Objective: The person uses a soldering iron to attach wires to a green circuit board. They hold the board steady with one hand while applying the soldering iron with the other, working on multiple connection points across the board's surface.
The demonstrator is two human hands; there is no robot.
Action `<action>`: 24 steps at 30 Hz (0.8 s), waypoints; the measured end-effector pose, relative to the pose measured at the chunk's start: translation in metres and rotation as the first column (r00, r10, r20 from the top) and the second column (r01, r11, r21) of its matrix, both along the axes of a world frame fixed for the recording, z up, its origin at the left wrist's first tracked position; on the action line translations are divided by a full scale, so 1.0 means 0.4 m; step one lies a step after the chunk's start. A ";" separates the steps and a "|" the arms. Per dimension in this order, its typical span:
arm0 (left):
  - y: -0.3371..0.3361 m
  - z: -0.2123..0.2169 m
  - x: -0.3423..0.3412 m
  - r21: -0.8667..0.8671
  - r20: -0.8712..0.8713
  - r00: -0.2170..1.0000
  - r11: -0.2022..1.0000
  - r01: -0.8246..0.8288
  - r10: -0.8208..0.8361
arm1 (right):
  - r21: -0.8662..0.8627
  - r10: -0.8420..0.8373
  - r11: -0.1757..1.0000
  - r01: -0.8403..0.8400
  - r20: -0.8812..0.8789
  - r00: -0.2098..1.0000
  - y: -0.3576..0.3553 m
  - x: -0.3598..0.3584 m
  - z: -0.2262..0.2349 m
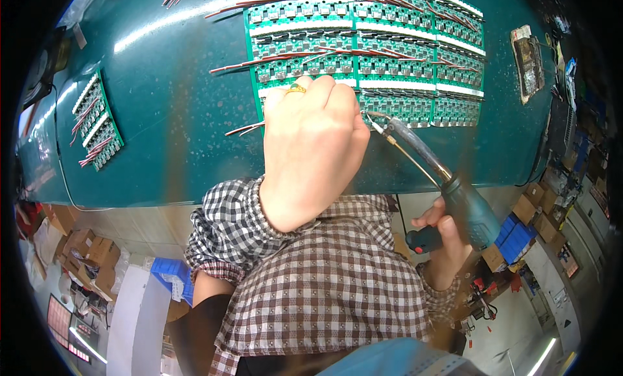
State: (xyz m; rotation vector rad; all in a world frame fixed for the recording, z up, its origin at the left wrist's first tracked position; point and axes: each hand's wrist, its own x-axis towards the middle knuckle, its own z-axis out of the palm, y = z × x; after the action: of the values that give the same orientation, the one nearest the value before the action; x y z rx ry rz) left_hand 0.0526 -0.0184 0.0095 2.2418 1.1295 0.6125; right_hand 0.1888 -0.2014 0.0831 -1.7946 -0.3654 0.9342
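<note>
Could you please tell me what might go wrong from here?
First, the tip of the soldering gun in the right hand is close to the left hand; if hot, a small slip might burn it. Second, red wires stick out beside the left hand, so it might snag them. Third, the tip is right by the closely packed circuit boards, so a stray touch could mark one.

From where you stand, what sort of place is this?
Probably an electronics assembly workshop: green rectangular circuit boards, thin red wires and a metal-tipped teal soldering tool.
</note>
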 end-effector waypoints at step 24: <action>-0.001 -0.004 0.000 0.001 0.010 1.000 1.000 -0.016 0.016 | -0.103 0.041 0.994 -0.032 0.086 0.995 0.017 -0.016 0.007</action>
State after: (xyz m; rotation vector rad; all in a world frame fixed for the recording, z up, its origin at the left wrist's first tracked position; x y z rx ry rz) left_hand 0.0525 -0.0187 0.0079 2.2307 1.1433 0.6304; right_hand 0.1823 -0.1945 0.0858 -1.9322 -0.4139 0.9148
